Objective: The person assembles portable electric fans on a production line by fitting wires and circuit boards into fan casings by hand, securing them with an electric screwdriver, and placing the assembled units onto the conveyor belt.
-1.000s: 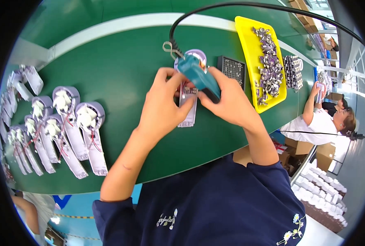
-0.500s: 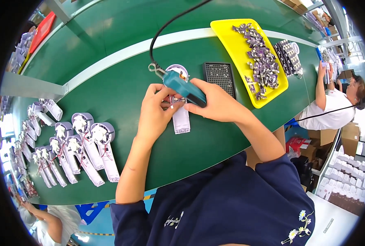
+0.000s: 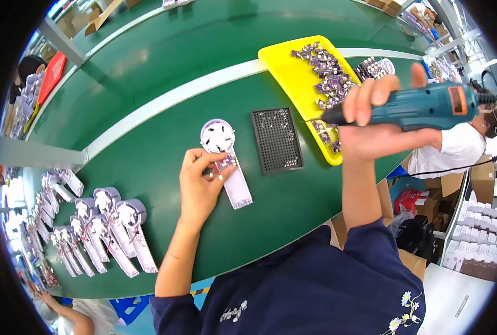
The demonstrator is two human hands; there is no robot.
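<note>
A teal electric screwdriver (image 3: 421, 106) lies almost level in my right hand (image 3: 365, 131), raised over the yellow tray's near side. Its thin bit points left, toward a black perforated tray (image 3: 276, 142) scattered with small screws. On the green bench, a white fan-shaped housing (image 3: 238, 192) has a round head and a long handle. My left hand (image 3: 199, 187) pinches a small purple circuit board (image 3: 229, 161) against the handle just below the head. Red wires and white connectors show by its fingertips.
The yellow tray (image 3: 282, 61) holds a heap of purple circuit boards (image 3: 332, 78). Several similar housings with red wires (image 3: 117, 229) lie at the left. A metal post (image 3: 41, 151) stands at the bench's left. Another person (image 3: 449, 148) sits at the right.
My right hand has lifted the screwdriver off the housing and swung it right, from steeply upright to nearly level. My left hand stays at the circuit board.
</note>
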